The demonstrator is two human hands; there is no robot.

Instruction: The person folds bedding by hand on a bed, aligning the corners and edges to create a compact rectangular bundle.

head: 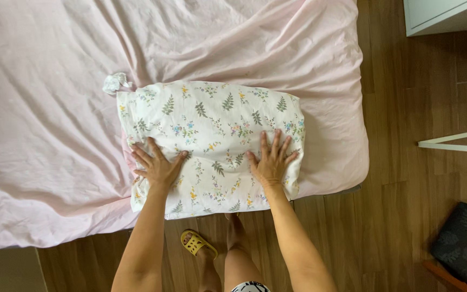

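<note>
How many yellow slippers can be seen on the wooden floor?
1. The yellow perforated rubber slipper is on one foot, on the brown wooden floor below the bed edge. A second may be hidden behind the person's leg.

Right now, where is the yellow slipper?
The yellow slipper is on the wooden floor at the bed's edge, just below the floral pillow.

Under my palms the folded pillowcase (212, 135) is white, printed with green fern sprigs and small yellow, blue and pink flowers. The bedsheet (55, 135) beneath it is pale pink. My slipper (197, 243) is yellow, the wooden floor (395, 189) warm brown, the cushion (463, 243) dark grey with a leaf pattern.
</note>
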